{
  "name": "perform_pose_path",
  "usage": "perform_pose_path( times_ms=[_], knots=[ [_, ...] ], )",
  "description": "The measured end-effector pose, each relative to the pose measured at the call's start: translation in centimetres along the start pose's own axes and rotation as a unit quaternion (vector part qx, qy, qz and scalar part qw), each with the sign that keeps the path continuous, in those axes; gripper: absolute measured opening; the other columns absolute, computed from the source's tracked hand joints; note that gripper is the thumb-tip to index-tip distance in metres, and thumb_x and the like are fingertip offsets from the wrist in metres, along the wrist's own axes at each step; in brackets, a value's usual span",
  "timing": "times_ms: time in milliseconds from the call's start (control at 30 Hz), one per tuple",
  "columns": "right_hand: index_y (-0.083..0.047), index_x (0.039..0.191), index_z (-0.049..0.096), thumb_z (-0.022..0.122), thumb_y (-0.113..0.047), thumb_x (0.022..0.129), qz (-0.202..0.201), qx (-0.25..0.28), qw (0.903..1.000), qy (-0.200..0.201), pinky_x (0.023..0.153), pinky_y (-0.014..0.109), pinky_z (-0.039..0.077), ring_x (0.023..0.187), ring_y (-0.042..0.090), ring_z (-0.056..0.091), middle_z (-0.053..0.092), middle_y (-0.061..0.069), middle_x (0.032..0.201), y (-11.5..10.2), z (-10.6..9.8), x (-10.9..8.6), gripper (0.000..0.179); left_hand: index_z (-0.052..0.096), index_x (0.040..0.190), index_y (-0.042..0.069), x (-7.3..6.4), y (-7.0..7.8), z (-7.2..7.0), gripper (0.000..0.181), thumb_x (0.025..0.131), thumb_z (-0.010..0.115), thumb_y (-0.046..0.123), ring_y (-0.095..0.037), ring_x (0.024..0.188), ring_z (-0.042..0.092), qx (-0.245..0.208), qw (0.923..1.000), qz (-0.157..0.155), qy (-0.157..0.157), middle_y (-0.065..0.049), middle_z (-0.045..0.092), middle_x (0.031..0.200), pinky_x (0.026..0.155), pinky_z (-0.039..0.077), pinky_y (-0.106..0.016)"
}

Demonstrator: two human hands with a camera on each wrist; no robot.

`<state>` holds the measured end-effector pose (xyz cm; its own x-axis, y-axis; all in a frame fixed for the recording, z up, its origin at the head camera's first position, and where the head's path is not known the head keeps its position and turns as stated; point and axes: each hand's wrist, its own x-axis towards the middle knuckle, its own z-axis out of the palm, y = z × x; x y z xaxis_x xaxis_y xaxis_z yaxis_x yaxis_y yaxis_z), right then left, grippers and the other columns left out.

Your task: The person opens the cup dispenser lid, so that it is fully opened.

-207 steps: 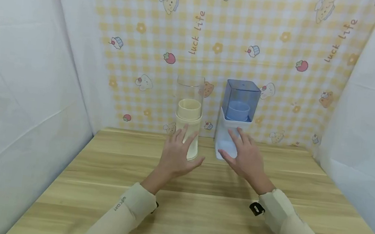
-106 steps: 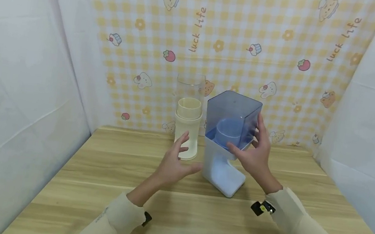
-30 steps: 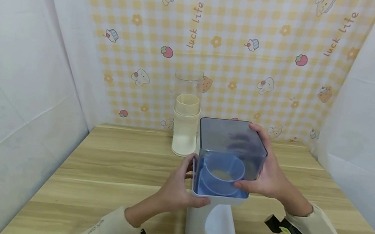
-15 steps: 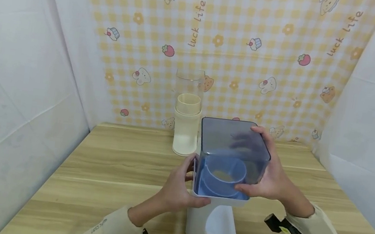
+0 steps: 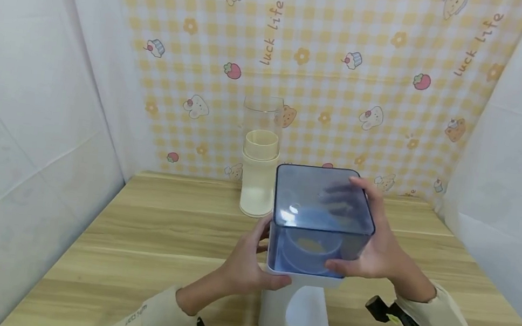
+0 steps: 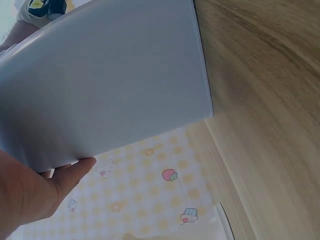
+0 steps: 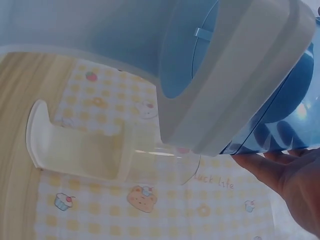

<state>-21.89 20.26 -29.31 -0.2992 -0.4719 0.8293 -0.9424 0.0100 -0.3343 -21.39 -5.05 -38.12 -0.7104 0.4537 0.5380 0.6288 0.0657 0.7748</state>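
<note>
A dispenser-like stand with a white body (image 5: 274, 309) stands upright near me on the table. Over its top sits a clear blue square cover (image 5: 321, 192), with a round blue ring inside. My left hand (image 5: 243, 264) grips the left side of the body, thumb on the front rim. My right hand (image 5: 379, 253) holds the cover's right side, thumb in front and fingers behind, seen through it. In the left wrist view the plain body wall (image 6: 115, 75) fills much of the frame. The right wrist view shows the underside opening (image 7: 175, 75) and blue cover (image 7: 280, 122).
Behind, a cream stand (image 5: 258, 184) with a clear tall cover (image 5: 262, 114) is on the wooden table (image 5: 159, 237) by the yellow checked cloth (image 5: 194, 68). White curtains hang at both sides.
The stand with the blue cover came from the back of the table to near me, and both hands now hold it. Lately the cover's top front edge has dropped slightly.
</note>
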Motion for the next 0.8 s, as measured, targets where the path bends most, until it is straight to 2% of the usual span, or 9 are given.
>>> perform_pose_path(
  times_ms=[167,267,467,567,700,800],
  knots=[
    [0.009,0.147,0.012,0.086,-0.043,0.072,0.018,0.021,0.9993,0.026,0.097,0.031,0.039,0.122,0.022,0.047,0.045,0.009,0.137,-0.2,0.0,0.3,0.117,0.039,0.142,0.023,-0.2,0.0,0.0,0.088,0.068,0.083,0.040,-0.020,0.110,0.060,-0.013,0.9998,0.012,-0.002,0.000,0.060,0.120,0.087,0.056,-0.040],
    [0.007,0.148,0.012,0.087,-0.043,0.072,0.026,0.031,0.9981,0.048,0.097,0.031,0.039,0.120,0.023,0.048,0.047,0.010,0.135,-0.4,-0.1,0.5,0.118,0.035,0.146,0.024,-0.3,0.1,0.0,0.093,0.068,0.083,0.039,-0.020,0.113,0.060,-0.009,0.9999,0.012,-0.005,0.000,0.059,0.123,0.088,0.055,-0.042],
    [0.003,0.148,0.018,0.087,-0.041,0.073,0.005,0.052,0.9926,0.110,0.100,0.030,0.036,0.120,0.023,0.047,0.048,0.011,0.136,-1.2,-0.2,1.2,0.112,0.027,0.154,0.023,-0.3,0.1,-0.1,0.101,0.071,0.082,0.043,-0.021,0.118,0.058,-0.002,0.9998,0.013,-0.017,-0.002,0.057,0.131,0.090,0.054,-0.041],
    [0.003,0.146,0.021,0.089,-0.036,0.072,-0.011,0.077,0.9868,0.142,0.099,0.029,0.041,0.119,0.024,0.051,0.049,0.014,0.135,-1.9,-0.4,1.6,0.108,0.023,0.156,0.021,-0.3,0.2,-0.2,0.104,0.073,0.083,0.041,-0.021,0.122,0.055,-0.016,0.9995,-0.008,-0.026,-0.003,0.055,0.135,0.095,0.052,-0.041],
    [0.004,0.144,0.022,0.091,-0.023,0.070,-0.028,0.116,0.9774,0.175,0.093,0.030,0.051,0.116,0.028,0.056,0.051,0.018,0.132,-2.8,-1.0,1.9,0.105,0.019,0.158,0.019,-0.4,0.5,-0.3,0.110,0.073,0.086,0.031,-0.021,0.126,0.050,-0.028,0.9982,-0.046,-0.028,-0.004,0.050,0.139,0.100,0.048,-0.043],
    [0.005,0.142,0.022,0.091,-0.016,0.069,-0.039,0.133,0.9721,0.189,0.092,0.030,0.051,0.118,0.029,0.054,0.052,0.020,0.131,-3.5,-1.5,2.0,0.103,0.017,0.158,0.017,-0.4,0.7,-0.3,0.112,0.072,0.087,0.026,-0.020,0.127,0.048,-0.019,0.9975,-0.062,-0.028,-0.004,0.048,0.141,0.102,0.047,-0.042]
  ],
)
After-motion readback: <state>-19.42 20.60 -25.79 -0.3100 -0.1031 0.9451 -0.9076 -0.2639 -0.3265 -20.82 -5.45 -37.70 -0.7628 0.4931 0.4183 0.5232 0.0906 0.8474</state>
